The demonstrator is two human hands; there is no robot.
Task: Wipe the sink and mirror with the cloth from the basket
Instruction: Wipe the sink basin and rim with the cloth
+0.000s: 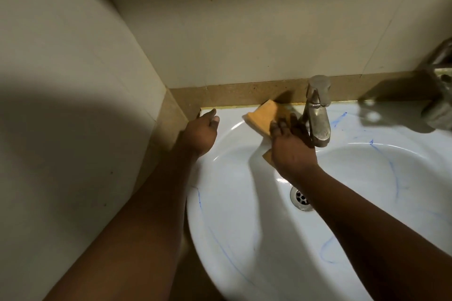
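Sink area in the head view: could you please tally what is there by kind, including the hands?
Hands: 2, left on the sink rim, right pressing the cloth
Orange cloth: 1
Metal taps: 2, centre, right edge
Drain: 1
Sink: 1
Total: 7

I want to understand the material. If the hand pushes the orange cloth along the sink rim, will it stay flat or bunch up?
The orange cloth looks soft: it is folded under the right hand, one corner lifted, so it would likely bunch up if pushed from one edge. It probably weighs little. On the glossy sink rim it should slide easily while pressed flat.
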